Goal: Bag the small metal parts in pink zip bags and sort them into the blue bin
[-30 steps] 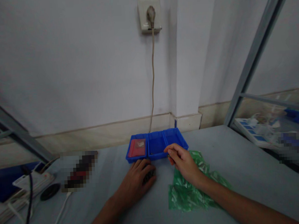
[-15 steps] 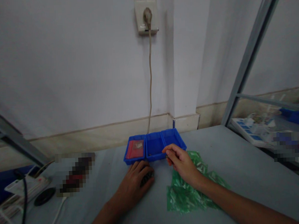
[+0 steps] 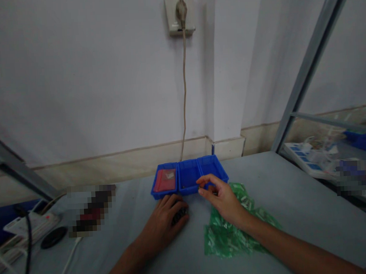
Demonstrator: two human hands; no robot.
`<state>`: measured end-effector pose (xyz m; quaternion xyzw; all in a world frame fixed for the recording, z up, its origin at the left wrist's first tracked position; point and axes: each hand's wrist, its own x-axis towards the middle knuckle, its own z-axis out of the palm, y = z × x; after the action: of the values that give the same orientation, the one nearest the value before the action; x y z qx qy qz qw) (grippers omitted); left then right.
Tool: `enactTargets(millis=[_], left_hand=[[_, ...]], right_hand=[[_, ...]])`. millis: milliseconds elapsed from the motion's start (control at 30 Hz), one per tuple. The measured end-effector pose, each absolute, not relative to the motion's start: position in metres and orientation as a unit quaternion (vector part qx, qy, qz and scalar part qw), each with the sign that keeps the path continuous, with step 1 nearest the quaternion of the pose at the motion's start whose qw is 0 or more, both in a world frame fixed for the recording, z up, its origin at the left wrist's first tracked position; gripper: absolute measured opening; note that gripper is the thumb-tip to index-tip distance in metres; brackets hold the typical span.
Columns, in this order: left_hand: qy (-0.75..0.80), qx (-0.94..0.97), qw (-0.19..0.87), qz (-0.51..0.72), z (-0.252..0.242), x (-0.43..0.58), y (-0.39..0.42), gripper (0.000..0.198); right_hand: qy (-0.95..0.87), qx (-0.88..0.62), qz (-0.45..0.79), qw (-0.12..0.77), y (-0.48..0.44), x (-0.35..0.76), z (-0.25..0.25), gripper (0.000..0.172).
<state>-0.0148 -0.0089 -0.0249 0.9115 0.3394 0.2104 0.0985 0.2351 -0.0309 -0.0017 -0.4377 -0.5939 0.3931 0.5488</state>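
Observation:
My left hand (image 3: pixel 168 216) rests on the table, its fingers and thumb curled round a cluster of small dark parts (image 3: pixel 179 215). Just beyond its fingertips are three blue bins (image 3: pixel 189 190) joined in a row. A red packet with a pale patch (image 3: pixel 164 183) lies in the left bin. In front of the right bin hovers my right hand (image 3: pixel 218 196), thumb and forefinger pinched close on a tiny piece too small to name. Crumpled green plastic bags (image 3: pixel 225 240) with small pale items inside lie under and beside that hand.
A black round disc (image 3: pixel 54 237), a white cable (image 3: pixel 68 261) and a blurred-out item (image 3: pixel 92 209) lie on the left of the table. Grey metal posts (image 3: pixel 310 62) stand at either side. A cord (image 3: pixel 184 92) hangs from the wall socket (image 3: pixel 171 16).
My right hand has turned slightly, its forefinger and thumb now extended to the left over the bin's front edge. My left hand stays in place. The view has tilted down a little.

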Motion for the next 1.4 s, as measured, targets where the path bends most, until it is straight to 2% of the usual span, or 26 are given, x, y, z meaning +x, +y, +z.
enactTargets(millis=[233,433,567,1200,1400], left_hand=[[0.337,0.912,0.092,0.213,-0.0241,-0.0145,-0.0090,0.021],[0.338,0.911,0.099,0.213,-0.0233,-0.0153,-0.0092,0.017],[0.343,0.911,0.103,0.205,-0.0231,-0.0154,-0.0092,0.014],[0.345,0.910,0.108,0.202,-0.0200,-0.0134,-0.0109,0.007],[0.343,0.911,0.109,0.201,-0.0198,-0.0138,-0.0111,0.013]], right_hand=[[-0.591,-0.436,0.411,0.540,-0.0319,0.2353,0.0020,0.023],[-0.542,-0.419,0.492,0.538,-0.0286,0.2352,-0.0016,0.038],[-0.522,-0.422,0.511,0.536,-0.0270,0.2346,-0.0018,0.042],[-0.513,-0.423,0.517,0.539,-0.0275,0.2347,-0.0003,0.043],[-0.516,-0.424,0.515,0.538,-0.0277,0.2344,0.0000,0.042]])
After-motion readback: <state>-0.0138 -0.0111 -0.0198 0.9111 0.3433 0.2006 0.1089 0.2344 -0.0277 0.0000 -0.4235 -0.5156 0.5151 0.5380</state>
